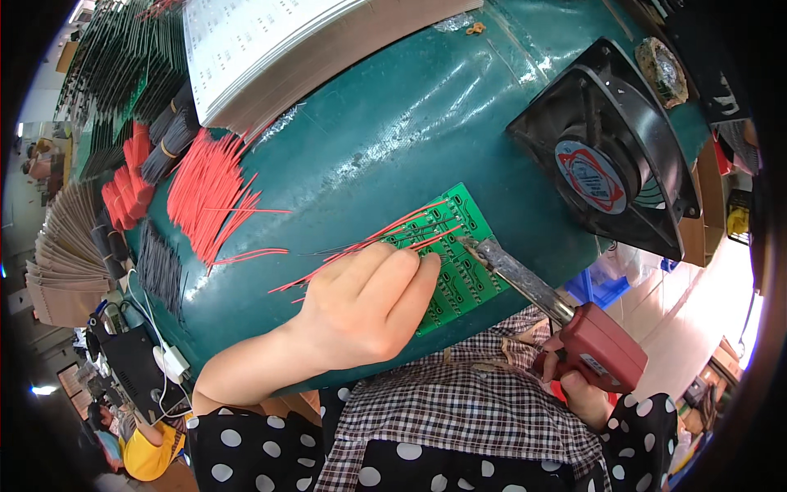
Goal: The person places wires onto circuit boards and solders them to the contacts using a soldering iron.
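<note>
Red leads (pixel 201 197) are lying at L; L hand (pixel 365 299) is pinching a red wire (pixel 434 239) over a green PCB (pixel 471 283) near the table's (pixel 393 148) front edge. R hand (pixel 584 398) is gripping a soldering iron (pixel 607 348), tip (pixel 469 243) pointing at wire's end; blk fan (pixel 607 156) is standing far R.
</note>
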Tool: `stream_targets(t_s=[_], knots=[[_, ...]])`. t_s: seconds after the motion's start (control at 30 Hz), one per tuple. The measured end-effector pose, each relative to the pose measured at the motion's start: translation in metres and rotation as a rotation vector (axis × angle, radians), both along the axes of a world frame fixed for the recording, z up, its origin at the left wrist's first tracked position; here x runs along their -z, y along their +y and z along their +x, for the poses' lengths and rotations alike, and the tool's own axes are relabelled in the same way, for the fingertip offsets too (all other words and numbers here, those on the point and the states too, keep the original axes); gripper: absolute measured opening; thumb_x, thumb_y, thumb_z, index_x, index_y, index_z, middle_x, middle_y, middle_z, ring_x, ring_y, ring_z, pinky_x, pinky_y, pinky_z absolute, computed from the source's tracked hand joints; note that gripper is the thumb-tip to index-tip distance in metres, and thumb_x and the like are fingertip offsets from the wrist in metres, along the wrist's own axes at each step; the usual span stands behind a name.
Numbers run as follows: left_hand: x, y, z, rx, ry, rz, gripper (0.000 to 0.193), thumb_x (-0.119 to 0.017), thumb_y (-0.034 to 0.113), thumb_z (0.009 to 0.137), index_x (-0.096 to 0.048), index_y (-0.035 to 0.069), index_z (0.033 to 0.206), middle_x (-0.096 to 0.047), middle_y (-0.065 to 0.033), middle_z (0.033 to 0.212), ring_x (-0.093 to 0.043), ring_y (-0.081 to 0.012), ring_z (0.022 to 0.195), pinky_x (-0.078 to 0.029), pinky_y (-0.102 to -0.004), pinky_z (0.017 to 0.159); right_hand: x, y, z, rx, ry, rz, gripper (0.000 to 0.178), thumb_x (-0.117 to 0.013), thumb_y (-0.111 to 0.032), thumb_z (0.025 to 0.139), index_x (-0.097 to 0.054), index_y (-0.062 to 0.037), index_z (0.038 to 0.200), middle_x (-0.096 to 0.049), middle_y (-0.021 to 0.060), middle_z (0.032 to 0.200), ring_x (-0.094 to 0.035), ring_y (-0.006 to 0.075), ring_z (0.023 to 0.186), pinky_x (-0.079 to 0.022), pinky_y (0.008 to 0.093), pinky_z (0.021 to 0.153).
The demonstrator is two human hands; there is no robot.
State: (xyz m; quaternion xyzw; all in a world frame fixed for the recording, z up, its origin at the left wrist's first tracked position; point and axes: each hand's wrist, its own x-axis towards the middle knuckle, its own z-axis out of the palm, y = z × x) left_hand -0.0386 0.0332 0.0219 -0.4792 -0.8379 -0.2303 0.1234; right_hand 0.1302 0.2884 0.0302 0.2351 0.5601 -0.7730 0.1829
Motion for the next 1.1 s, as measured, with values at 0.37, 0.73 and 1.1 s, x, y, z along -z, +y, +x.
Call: stream_targets(t_s=[0.37,0.73,1.1], knots=[[0.008,0.002,0.001,-0.045,-0.036,-0.055,0.03,-0.065,0.001,0.056,-0.066,-0.002,0.086,-0.052,-0.0048,0.07,-0.052,-0.0156,0.054,-0.041,-0.027,0.046,0.005,0.012,0.004,-0.24,0.017,0.23,0.043,-0.075,-0.017,0.073,-0.057,0.0017,0.106,-0.061,0.0084,0.088,-0.061,0.0171,0.073,-0.047,0.0279,0.066],[0.006,0.005,-0.001,-0.055,-0.045,-0.077,0.027,-0.067,-0.001,0.06,-0.065,-0.002,0.087,-0.05,-0.0045,0.071,-0.051,-0.016,0.056,-0.041,-0.0275,0.047,0.016,0.013,0.013,-0.432,0.312,0.636,0.059,-0.076,-0.021,0.072,-0.052,0.0045,0.12,-0.066,0.0109,0.091,-0.067,0.0244,0.081,-0.052,0.033,0.072],[0.006,0.005,0.0,-0.07,-0.056,-0.065,0.028,-0.067,-0.002,0.06,-0.065,-0.002,0.088,-0.051,-0.0049,0.072,-0.052,-0.0167,0.057,-0.042,-0.0282,0.048,0.012,0.012,0.022,-0.486,0.421,0.896,0.062,-0.078,-0.011,0.069,-0.048,0.0049,0.121,-0.064,0.0121,0.089,-0.066,0.023,0.074,-0.052,0.0323,0.067]])
